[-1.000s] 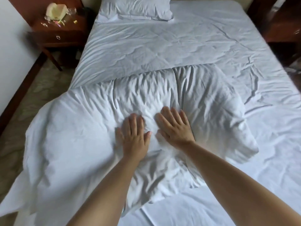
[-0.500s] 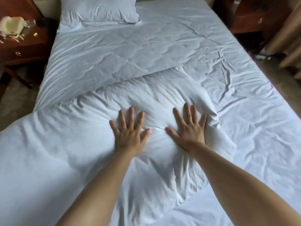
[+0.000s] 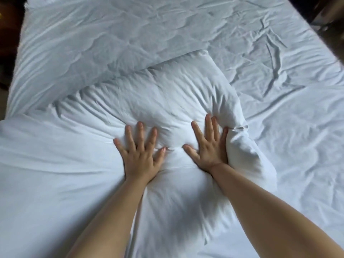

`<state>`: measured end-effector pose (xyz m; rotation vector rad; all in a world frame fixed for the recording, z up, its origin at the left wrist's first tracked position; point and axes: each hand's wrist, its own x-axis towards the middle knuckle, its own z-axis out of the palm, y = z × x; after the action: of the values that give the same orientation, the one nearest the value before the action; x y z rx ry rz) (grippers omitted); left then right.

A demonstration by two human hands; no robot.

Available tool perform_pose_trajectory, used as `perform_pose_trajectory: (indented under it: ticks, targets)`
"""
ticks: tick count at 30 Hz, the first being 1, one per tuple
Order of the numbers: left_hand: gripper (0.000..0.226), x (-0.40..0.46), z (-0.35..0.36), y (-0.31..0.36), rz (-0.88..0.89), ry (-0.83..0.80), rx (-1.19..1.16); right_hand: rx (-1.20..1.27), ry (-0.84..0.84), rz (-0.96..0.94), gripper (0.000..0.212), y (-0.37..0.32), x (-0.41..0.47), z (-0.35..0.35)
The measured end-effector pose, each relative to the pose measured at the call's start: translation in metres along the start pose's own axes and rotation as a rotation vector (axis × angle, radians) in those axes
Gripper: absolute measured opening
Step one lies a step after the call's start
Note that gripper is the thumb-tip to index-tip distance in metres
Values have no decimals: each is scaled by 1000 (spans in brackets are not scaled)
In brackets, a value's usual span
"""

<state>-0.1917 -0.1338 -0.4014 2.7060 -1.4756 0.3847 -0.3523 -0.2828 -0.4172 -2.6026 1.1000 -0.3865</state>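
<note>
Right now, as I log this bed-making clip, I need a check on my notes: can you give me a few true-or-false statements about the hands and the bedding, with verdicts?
1. The left hand and the right hand press flat on the white duvet, fingers straight. True.
2. The right hand grips a corner of the duvet and lifts it. False: it lies open on the duvet, beside a raised fold, and lifts nothing.
3. The thumbs point inward and do not touch each other. True.
4. The sheet to the right of the duvet is smooth. False: it is creased.
</note>
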Motion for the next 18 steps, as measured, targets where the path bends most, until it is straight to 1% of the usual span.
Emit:
perform_pose_trajectory:
  ticks: [4, 6, 7, 9, 11, 13, 16, 18]
  targets:
    - [67, -1, -24, 0, -40, -134, -17, -56, -227, 52, 83, -10, -5, -31]
    - [68, -1, -41, 9, -101, -203, -51, -126, -328, 47, 83, -9, -14, -54]
    - [68, -4, -49, 16, -131, -226, -80, -161, -351, 48, 82, -6, -22, -66]
    - [67, -17, -64, 35, -144, -259, -124, -210, -348, 99, 81, 1, -45, -84]
    - [65, -38, -73, 48, -86, -270, -131, -252, -347, 187, 78, 7, -68, -94]
    - [63, -52, -74, 51, -36, -275, -114, -240, -341, 259, 77, 9, -84, -92]
    - [62, -51, -65, 52, -28, -302, -76, -194, -366, 294, 77, 12, -84, -82]
    - [61, -41, -68, 50, -30, -416, -51, -189, -406, 300, 76, 11, -79, -82]
